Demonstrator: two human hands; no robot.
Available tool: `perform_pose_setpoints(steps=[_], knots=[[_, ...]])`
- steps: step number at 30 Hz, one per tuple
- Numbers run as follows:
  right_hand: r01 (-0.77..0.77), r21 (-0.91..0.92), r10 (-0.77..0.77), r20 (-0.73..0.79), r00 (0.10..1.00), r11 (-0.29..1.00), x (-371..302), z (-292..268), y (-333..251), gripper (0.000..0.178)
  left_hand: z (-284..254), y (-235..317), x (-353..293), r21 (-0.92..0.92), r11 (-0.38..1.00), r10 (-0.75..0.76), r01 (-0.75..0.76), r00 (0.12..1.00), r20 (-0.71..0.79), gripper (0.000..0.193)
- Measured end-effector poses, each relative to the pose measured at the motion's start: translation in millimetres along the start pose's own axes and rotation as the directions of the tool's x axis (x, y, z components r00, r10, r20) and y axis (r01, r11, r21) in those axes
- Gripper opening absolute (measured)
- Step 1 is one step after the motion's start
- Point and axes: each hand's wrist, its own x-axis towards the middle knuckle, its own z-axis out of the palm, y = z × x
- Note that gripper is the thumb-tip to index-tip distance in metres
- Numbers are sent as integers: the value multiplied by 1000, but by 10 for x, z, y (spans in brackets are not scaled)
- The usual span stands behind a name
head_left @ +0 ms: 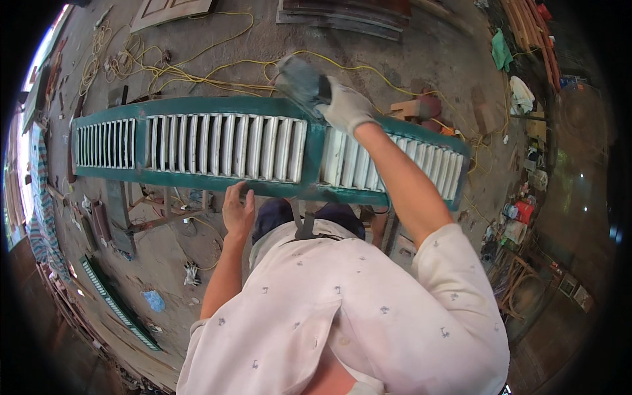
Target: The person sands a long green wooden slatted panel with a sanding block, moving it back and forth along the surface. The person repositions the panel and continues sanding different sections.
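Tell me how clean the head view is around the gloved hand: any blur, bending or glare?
Head view: the gloved right hand and its sanding tool smear with motion blur; the green louvered shutter bows from fisheye; daylight blows out the upper-left rim; corners are black.

Long green-painted wooden louvred shutter (224,146) lies flat and lengthwise on a low stand, near edge toward the person. Three slat bays, the slats whitish and worn, the frame green. Small grey sanding block (299,80), blurred, sits at the far rail above the divider between the middle and right bays.
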Motion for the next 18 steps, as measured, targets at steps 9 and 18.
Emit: perform_pose_setpoints(steps=[9,18], knots=[[-267,451,377,-174,910,852,-1664,1210,57,72,-529,-869,1437,339,928,281,-151,883,-376,50],[-173,291,286,-411,866,941,-1384,1209,-377,84,-449,-1126,1844,454,889,212,-57,931,-299,68]])
